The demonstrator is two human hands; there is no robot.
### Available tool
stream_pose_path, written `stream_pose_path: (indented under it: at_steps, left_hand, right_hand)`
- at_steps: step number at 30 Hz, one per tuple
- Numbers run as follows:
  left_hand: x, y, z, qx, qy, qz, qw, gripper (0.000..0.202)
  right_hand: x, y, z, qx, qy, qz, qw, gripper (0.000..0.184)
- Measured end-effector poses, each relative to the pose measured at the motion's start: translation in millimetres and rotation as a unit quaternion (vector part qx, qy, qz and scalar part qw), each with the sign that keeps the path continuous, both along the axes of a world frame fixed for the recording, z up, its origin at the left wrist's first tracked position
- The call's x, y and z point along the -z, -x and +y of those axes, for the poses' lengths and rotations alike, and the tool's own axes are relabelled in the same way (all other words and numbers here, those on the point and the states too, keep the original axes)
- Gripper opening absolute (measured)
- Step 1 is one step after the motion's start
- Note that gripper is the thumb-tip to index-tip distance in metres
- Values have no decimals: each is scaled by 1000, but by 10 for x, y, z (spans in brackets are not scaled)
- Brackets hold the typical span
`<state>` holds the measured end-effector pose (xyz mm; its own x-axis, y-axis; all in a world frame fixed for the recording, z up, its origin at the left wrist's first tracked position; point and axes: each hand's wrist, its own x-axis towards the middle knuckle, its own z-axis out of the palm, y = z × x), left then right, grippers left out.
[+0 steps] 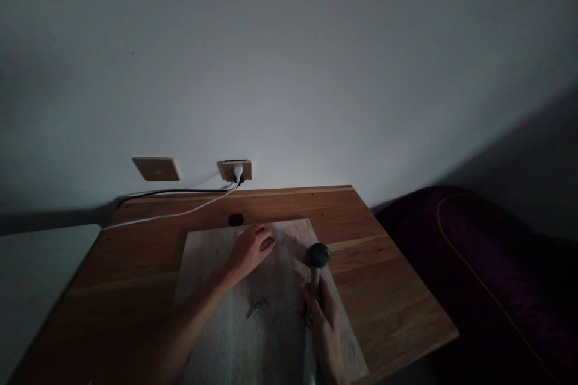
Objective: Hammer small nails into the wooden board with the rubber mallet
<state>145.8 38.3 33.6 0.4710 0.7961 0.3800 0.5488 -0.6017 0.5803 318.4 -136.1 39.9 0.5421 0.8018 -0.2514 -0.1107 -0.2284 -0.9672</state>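
My right hand is wrapped round the handle of a mallet, its dark, rounded head pointing up and away over the board's right edge. Near the far side of the pale, worn board, my left hand has its fingers curled and pinched together. Whatever those fingers hold is too small to make out. Between my arms, a small heap of thin metal nails lies on the board. A few tiny dark specks show around my left fingers, too small to identify.
The board rests on a wooden table against a white wall. A plug sits in a wall socket, and a white cable runs left across the table. A blank wall plate is further left. Dark purple fabric lies to the right.
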Motion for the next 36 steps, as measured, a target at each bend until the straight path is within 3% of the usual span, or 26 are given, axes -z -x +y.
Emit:
stream_pose_path:
  at_steps: [4,8,14,18,22,28,36]
  left_hand:
    - [-24,27,9,6,3,-5,1000,9]
    - [-2,39,15,13,12,-6,1000,7]
    - [42,34,35,-2,29,-4,1000,10]
    - [41,28,31,15,28,-20,999,12]
    - [54,28,19,15,41,-27,999,12]
    - [32,30,28,19,45,-16,999,7]
    - [55,44,34,23,70,-17,997,4]
  right_hand:
    - [-198,-42,37,-30,26,63,997,45]
    - [-332,-64,70,-52,34,60,996,50]
    - [-272,27,96,-120,42,22,992,68]
    - [-272,82,120,-169,29,-3,985,60]
    - [-377,70,174,-168,-3,-9,986,65]
    - [-469,-14,258,-175,58,3,983,75]
    - [-573,55,354,-194,42,-32,980,65]
